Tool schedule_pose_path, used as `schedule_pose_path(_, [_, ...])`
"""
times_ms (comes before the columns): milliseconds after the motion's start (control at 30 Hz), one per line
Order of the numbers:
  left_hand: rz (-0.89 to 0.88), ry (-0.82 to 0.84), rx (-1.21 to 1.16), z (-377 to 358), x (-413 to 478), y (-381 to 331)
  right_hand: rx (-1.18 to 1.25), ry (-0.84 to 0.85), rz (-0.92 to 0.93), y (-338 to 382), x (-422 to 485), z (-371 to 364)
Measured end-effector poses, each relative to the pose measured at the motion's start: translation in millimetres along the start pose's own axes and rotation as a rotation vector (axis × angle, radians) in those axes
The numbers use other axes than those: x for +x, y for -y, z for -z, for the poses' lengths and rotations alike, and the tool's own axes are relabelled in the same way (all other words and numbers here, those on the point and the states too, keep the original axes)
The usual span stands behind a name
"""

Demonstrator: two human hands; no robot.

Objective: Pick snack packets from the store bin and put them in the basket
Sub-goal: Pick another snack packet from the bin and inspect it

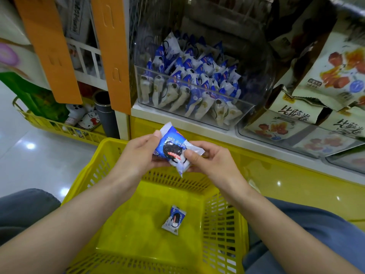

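I hold a blue-and-white cookie snack packet [173, 149] above the far rim of the yellow basket [85, 186]. My left hand [138, 155] pinches its upper left end and my right hand [205, 159] pinches its right side, thumb on the wrapper. A second packet [174, 220] of the same kind lies on the basket floor. The clear store bin [233, 115] on the shelf ahead is heaped with several more of these packets [195, 84].
Large cream snack bags [331, 76] fill the bins to the right. An orange shelf post [112, 52] stands left of the bin. A lower yellow basket with soft toys [83, 117] sits on the glossy floor at left. My knees flank the basket.
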State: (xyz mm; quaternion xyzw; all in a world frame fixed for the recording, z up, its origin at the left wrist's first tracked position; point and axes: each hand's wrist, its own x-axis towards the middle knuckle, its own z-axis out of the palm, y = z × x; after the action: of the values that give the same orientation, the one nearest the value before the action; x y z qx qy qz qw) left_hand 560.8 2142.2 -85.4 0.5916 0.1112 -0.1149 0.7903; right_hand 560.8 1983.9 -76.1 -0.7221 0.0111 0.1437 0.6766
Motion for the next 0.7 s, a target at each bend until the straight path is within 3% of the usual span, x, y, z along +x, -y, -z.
schedule_pose_path(67, [0.047,0.09,-0.089,0,-2,-5,0.08,-0.058,0.021,-1,1,-1])
schedule_pose_path(167, [0.032,0.115,0.042,-4,-5,-7,0.159,-0.114,0.055,-4,1,-5])
schedule_pose_path(267, [-0.017,0.011,0.128,-3,-7,-9,0.006,-0.087,0.163,-3,0,-11])
schedule_pose_path(500, [-0.15,-0.046,0.119,7,-5,-29,-0.564,-0.061,0.48,38,10,-9])
schedule_pose_path(600, [-0.194,-0.074,0.129,18,1,-42,-0.609,-0.185,0.628,72,35,-2])
schedule_pose_path(700, [-0.235,-0.082,0.123,24,5,-52,-0.742,-0.302,0.616,102,83,0])
